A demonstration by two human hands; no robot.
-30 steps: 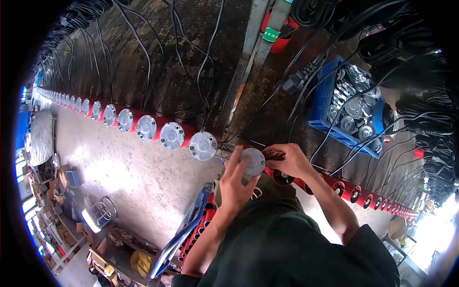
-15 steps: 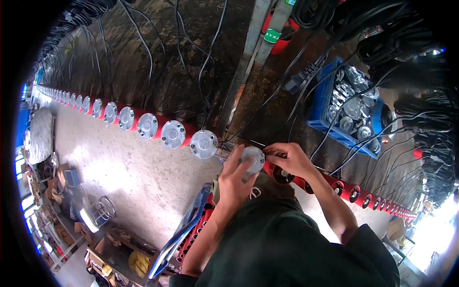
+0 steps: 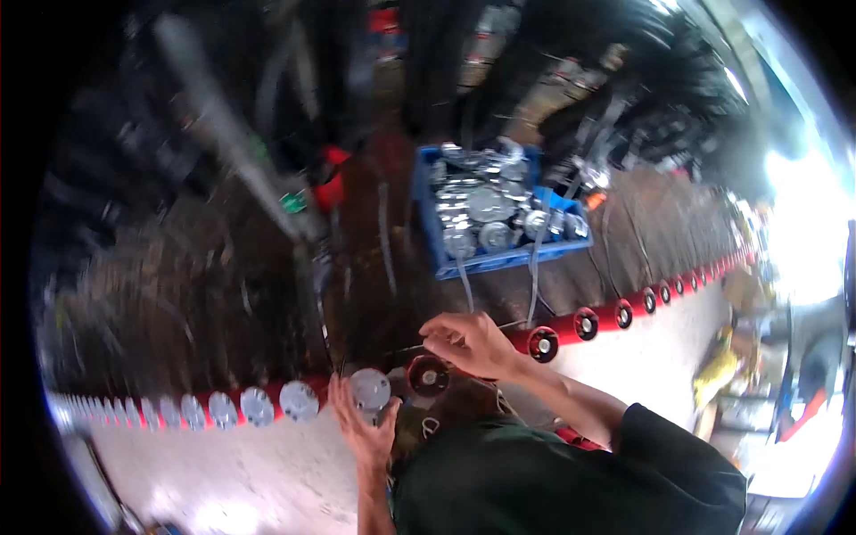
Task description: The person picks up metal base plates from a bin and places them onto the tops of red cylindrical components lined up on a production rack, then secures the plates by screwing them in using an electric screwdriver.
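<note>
A round silver metal end cap (image 3: 370, 390) sits on the end of a red cylinder in a long row. My left hand (image 3: 364, 435) is closed round the cap, fingers along its left side and thumb at its lower right edge. Up and to the right, my right hand (image 3: 480, 346) is in the air with fingers loosely curled and a gap between them; nothing shows in it. Below that hand is an uncapped red cylinder (image 3: 428, 376) with a dark inside and a pale round centre.
Capped cylinders (image 3: 257, 407) run off to the left, uncapped ones (image 3: 543, 344) to the right. On the dark bench a blue crate (image 3: 499, 261) holds silver metal parts (image 3: 488, 203). Cables hang across the bench, blurred. Pale floor (image 3: 615, 379) lies beyond the row's near side.
My view has swung to the right, blurring the far side. My right hand has left the cap's edge and is now raised to its right. My left hand stays at the cap, its thumb moved to the rim.
</note>
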